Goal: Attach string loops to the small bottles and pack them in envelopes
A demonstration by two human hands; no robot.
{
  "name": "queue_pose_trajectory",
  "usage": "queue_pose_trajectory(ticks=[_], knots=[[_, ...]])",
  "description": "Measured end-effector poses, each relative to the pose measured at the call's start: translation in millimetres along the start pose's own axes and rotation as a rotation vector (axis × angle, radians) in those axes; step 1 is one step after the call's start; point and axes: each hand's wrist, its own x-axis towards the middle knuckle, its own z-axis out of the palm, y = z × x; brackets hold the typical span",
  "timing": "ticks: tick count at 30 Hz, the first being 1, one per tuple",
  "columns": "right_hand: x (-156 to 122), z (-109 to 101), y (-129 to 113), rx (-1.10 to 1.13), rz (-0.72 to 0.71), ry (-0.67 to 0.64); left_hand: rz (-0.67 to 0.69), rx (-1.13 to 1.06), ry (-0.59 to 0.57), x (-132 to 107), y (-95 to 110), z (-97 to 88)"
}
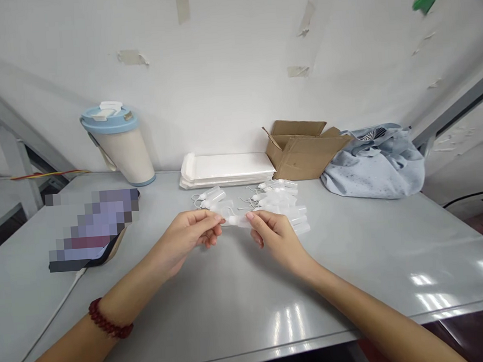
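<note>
Is a glossy grey table (pixel 217 309). Carries a tumbler (pixel 126 150) far left, a phone (pixel 99 227) and white cable (pixel 65 297) nearer, and rightward along the far side flat white packs (pixel 232 167), a cardboard box (pixel 306 159) and bundled cloth (pixel 373 167). Holds small translucent bottles (pixel 282 199) before the packs.

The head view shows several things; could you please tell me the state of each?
Small translucent plastic bottle: held sideways between both hands
Left hand: fingertips pinched at the bottle's tip
Right hand: pinching the bottle's body
Loose translucent plastic bottles: lying on their sides
Brown cardboard box: flaps open
Cream tumbler with blue lid: upright, lid on
Flat white packs: stacked
Pale-blue cloth bundle: crumpled
Dark-edged phone: lying flat, white cable attached
</note>
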Motion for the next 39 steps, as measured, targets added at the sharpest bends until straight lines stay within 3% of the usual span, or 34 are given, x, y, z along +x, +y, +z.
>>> queue_pose_trajectory(ticks=[14,23,27,30,33,36,39], knots=[[0,5,17,0.014,-0.017,-0.053,0.078,0.092,0.005,-1,-5,2.7],[3,-3,7,-0.160,-0.115,-0.052,0.063,0.204,0.001,-1,-4,2.9],[5,-11,2,-0.231,-0.183,0.013,0.054,0.224,-0.010,-3,-2,2.9],[10,-19,4,-0.297,-0.239,0.124,0.088,0.169,0.066,-2,-2,-0.1],[18,-29,10,-0.478,-0.344,0.198,0.127,0.040,0.218,3,-2,-5.2],[24,-36,18,-0.631,-0.386,0.205,0.156,-0.014,0.330,9,-4,-9.8],[27,-38,22,-0.771,-0.333,0.168,0.162,0.032,0.344,15,-7,-12.6]])
